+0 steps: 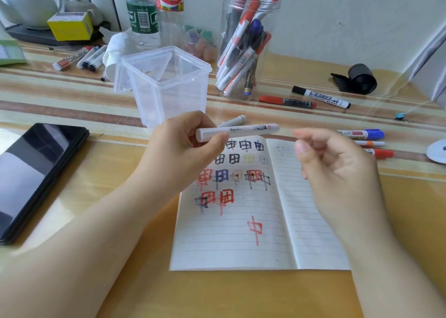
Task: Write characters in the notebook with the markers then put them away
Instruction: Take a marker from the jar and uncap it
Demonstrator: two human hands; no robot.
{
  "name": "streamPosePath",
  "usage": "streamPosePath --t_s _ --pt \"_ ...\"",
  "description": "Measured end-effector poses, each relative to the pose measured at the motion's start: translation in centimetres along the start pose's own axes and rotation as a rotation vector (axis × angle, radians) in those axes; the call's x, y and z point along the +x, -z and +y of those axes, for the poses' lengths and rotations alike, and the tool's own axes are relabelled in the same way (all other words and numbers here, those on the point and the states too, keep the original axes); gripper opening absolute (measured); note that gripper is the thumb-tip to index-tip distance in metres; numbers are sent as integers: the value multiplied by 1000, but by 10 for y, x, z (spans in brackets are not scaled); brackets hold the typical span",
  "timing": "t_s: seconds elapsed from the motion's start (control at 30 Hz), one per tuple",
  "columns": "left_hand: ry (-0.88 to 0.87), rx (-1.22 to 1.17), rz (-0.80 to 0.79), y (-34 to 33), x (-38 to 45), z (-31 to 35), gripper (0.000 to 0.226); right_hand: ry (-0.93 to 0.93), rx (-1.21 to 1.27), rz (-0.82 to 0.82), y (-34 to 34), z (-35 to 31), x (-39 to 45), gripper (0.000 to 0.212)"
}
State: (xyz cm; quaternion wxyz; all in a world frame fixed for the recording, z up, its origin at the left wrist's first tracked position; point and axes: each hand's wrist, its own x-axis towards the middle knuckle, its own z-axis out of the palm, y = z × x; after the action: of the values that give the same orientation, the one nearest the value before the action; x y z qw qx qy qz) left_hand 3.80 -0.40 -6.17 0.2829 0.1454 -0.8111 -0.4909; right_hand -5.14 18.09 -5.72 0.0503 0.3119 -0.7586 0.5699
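Notebook [241, 233] lies before the square tub [169, 86], phone [31, 173] left.

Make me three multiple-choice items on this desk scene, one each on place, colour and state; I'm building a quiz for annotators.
1. Where is the phone?
A. left of the notebook
B. on the notebook
C. in the round jar

2. What colour is the lowest character on the page?
A. blue
B. red
C. green

3. What does the left hand hold?
A. nothing
B. a bottle
C. a white marker

Answers: 1 A, it lies on the table beside the left page. 2 B, red ink. 3 C, the fingers grip it level above the notebook; the right hand is empty.
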Motion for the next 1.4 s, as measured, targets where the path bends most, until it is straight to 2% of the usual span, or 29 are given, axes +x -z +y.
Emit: streamPosePath --t_s 0.1,0.2,0.33,0.43,0.53,0.6,0.67,0.77,0.87,1.17,1.33,1.4 --pt "-17 22 -31 -1 -1 0 14 80 -213 -196 1 -10 2 27" --pt "-59 33 -68 -3 -1 1 13 191 -402 -322 -7 -20 7 41" --pt "-72 -26 -113 -6 -5 4 8 355 -549 -407 -26 -26 19 35" --pt "-103 -39 -176 -3 -3 13 21 408 -587 -355 -27 -33 27 19" --pt "-140 49 -183 8 11 26 32 358 -536 -232 -9 -43 46 25" --pt "-177 164 -171 16 23 35 25 300 -435 -113 8 -51 68 38" --pt "-247 299 -168 20 36 47 15 285 -362 22 24 -65 95 43" --pt "-392 473 -140 20 55 63 15 348 -275 172 38 -89 140 30" --pt "-432 508 -85 15 67 73 15 390 -215 269 35 -105 181 22" --pt "-456 504 -43 3 76 68 18 181 -330 66 -24 -71 226 27" --pt "-461 502 -31 -2 82 66 19 124 -526 -50 -34 -51 225 41" --pt "-464 509 -29 -7 86 69 19 124 -697 -83 -29 -50 228 45"
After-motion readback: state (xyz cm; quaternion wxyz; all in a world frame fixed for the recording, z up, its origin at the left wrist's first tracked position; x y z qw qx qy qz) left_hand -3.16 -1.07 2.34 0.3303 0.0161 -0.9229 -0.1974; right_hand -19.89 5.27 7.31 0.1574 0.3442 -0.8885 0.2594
